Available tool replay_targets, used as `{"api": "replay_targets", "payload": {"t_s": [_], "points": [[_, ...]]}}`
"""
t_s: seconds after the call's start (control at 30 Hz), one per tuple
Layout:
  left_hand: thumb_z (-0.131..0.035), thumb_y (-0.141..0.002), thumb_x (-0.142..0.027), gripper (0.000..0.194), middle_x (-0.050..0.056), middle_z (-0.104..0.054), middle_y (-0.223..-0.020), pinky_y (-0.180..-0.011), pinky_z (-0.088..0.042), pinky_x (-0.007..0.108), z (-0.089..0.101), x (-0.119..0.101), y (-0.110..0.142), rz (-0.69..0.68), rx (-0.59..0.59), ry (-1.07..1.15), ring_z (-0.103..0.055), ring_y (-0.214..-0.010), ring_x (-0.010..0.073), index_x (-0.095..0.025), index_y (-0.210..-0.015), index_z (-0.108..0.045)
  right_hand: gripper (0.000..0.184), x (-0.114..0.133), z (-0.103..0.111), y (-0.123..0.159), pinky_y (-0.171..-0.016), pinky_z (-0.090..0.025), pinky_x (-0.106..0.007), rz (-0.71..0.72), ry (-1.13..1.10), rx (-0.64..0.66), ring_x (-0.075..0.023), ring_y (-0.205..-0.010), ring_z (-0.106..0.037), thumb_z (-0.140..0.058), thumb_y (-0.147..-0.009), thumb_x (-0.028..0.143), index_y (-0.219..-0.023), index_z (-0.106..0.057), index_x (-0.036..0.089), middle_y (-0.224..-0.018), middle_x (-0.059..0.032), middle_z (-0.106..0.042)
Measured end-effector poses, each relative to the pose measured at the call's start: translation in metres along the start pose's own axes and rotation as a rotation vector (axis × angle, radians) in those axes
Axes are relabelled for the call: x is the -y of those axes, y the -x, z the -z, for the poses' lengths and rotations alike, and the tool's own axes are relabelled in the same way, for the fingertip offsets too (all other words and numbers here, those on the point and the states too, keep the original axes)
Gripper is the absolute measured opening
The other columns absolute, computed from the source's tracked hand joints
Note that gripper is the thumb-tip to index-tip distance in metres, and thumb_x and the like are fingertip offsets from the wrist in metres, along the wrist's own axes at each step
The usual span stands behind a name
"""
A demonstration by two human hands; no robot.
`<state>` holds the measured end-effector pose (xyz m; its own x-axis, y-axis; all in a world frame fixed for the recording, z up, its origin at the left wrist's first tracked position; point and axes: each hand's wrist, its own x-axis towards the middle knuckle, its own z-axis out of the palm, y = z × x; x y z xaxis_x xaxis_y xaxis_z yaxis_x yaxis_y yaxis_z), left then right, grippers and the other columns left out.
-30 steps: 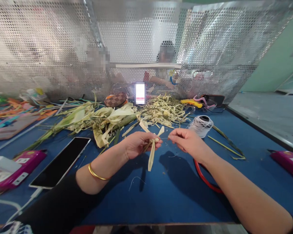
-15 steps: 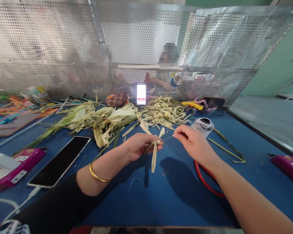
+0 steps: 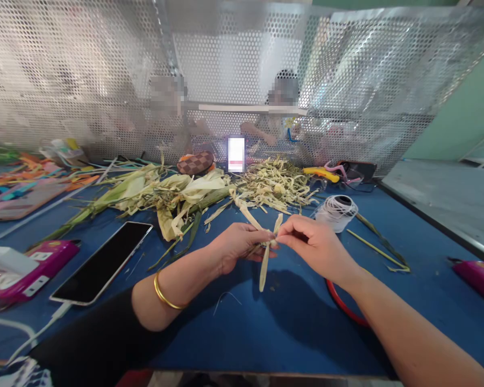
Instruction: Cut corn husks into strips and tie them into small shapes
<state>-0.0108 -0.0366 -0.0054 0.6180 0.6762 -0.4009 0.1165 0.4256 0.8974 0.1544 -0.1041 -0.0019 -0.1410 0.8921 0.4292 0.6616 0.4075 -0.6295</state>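
Observation:
Just above the blue table, my left hand (image 3: 246,242) pinches a small bundle of pale corn husk strips (image 3: 264,269) between thumb and fingers. One strip hangs down and others stick up and away from the pinch. My right hand (image 3: 306,239) is closed right beside it, thumb and forefinger pinched at the bundle. The thin thread seen in the right fingers a moment ago is now hidden by them. A spool of white thread (image 3: 336,212) stands behind my right hand.
Corn husks (image 3: 185,193) and a heap of shredded husk (image 3: 280,185) lie at the back. A phone (image 3: 102,263) and a magenta power strip (image 3: 40,271) are on the left. A red loop (image 3: 342,303) lies under my right forearm. A perforated metal screen (image 3: 242,64) closes off the far side.
My right hand has moved left to the bundle; the stretch of thread between the hands no longer shows. My left hand still grips the husk strips. The view has shifted slightly.

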Motion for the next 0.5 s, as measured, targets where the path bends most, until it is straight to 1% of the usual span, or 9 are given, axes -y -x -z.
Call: {"api": "replay_targets", "payload": {"t_s": [0.1,0.33,0.4,0.5], "points": [[-0.074,-0.068,-0.029,0.018,0.007,-0.071,-0.073,-0.061,-0.045,0.024,-0.0007,-0.0013,0.0009,0.008,-0.003,0.001,-0.066,-0.067,0.0152,-0.012,-0.071,-0.069,0.016,-0.0041,-0.0021,0.0002,-0.063,-0.04,-0.026,0.012,0.068,0.016,-0.0133,-0.068,-0.053,-0.053,-0.088,0.024,-0.074,-0.059,0.019,-0.074,-0.0008,-0.058],[-0.074,-0.068,-0.031,0.021,0.008,-0.071,-0.074,-0.057,-0.043,0.023,0.0012,0.0009,-0.0005,0.009,0.029,0.016,-0.066,-0.067,0.0148,-0.011,-0.073,-0.071,0.016,-0.0065,-0.0047,0.0005,-0.059,-0.039,-0.025,0.011,0.124,0.0,-0.0119,-0.064,-0.052,-0.054,-0.087,0.022,-0.073,-0.059,0.018,-0.072,-0.0002,-0.057],[-0.075,-0.067,-0.033,0.024,0.009,-0.071,-0.075,-0.057,-0.044,0.022,0.0026,0.0015,-0.0013,0.005,0.044,0.009,-0.065,-0.067,0.0146,-0.01,-0.074,-0.072,0.015,-0.007,-0.0051,0.0001,-0.06,-0.039,-0.025,-0.002,0.12,-0.001,-0.0118,-0.064,-0.052,-0.055,-0.086,0.022,-0.072,-0.059,0.018,-0.072,0.0,-0.057],[-0.079,-0.061,-0.038,0.03,0.008,-0.072,-0.078,-0.058,-0.045,0.022,0.0047,0.0017,-0.0026,0.003,0.07,-0.007,-0.066,-0.068,0.0155,-0.011,-0.073,-0.072,0.015,-0.0083,-0.0056,-0.0008,-0.058,-0.038,-0.024,-0.051,0.1,-0.005,-0.0116,-0.061,-0.051,-0.056,-0.084,0.023,-0.069,-0.059,0.018,-0.068,0.0006,-0.058]]}}
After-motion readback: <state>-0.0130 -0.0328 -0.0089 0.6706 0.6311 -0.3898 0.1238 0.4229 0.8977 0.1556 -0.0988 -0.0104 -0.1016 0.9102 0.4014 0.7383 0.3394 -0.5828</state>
